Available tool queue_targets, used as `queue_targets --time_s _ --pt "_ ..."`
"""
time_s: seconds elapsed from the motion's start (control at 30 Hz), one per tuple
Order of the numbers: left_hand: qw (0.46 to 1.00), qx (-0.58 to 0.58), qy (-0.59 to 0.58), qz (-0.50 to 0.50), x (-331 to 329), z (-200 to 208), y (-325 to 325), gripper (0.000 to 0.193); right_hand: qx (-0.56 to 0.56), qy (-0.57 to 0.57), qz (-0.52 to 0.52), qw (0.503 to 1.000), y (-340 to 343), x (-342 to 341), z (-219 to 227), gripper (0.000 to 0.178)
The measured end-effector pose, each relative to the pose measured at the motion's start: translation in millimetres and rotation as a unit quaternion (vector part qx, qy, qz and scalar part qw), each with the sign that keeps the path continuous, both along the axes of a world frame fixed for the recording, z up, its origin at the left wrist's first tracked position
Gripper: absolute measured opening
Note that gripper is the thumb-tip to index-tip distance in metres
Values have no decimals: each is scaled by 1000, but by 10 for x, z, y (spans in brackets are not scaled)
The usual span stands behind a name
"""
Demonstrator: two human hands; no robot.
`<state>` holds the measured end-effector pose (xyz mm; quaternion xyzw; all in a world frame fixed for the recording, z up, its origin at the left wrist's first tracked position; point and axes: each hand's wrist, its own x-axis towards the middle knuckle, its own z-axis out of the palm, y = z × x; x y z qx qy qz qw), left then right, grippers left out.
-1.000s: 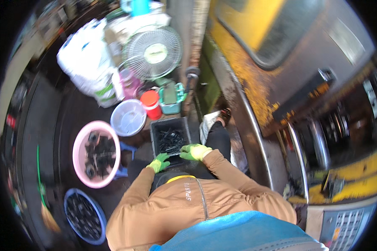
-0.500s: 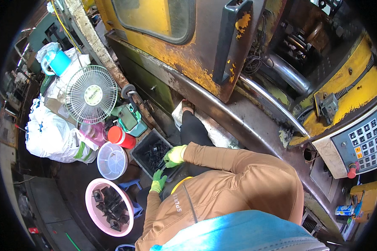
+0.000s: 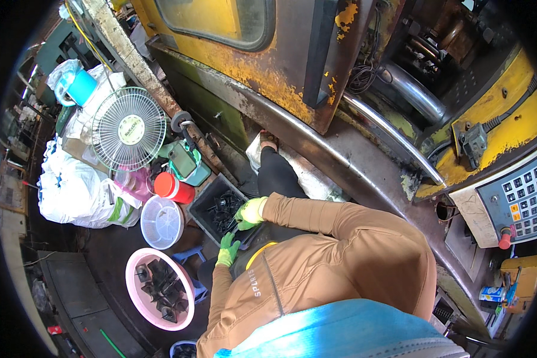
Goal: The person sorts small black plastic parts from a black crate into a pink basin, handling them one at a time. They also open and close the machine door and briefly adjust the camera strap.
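Both my hands wear yellow-green gloves and work at the near side of a dark grey bin (image 3: 199, 219). Loose black parts (image 3: 224, 206), thin and tangled, lie inside it. Over the bin's right rim, my right hand (image 3: 250, 212) has its fingers closed; whatever they grip is too small and dark to name. My left hand (image 3: 227, 250) is at the near corner, a little below the right one, its fingers bent together near a dark piece that I cannot make out.
Left of the bin are a white mesh basket (image 3: 161, 223), a red-lidded container (image 3: 173, 188) and a pink tub (image 3: 138, 310) of dark angular parts. A fan (image 3: 129, 128) stands behind. A yellow machine (image 3: 289, 89) rises ahead; its control panel (image 3: 516, 200) is at right.
The view has shifted slightly. My hands stay at the bin's near side; the left hand's fingers now point a little more upward toward the rim.
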<state>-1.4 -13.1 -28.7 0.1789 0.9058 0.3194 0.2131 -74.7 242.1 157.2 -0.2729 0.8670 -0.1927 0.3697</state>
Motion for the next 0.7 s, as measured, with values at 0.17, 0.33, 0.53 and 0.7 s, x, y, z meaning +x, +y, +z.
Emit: queue_targets --time_s 0.17,0.33,0.53,0.7 --pt "998 15 -40 44 -15 -53 0 53 -4 6 -17 1000 1 20 4 52" --pt "998 -27 -48 30 -27 -118 -19 55 -4 7 -4 1000 2 8 -5 51" --pt "999 -18 -39 25 -14 -116 -27 55 -4 16 -5 1000 -1 12 -19 52" --pt "998 12 -40 40 -11 -3 19 54 -3 10 -6 1000 -10 1 -49 52"
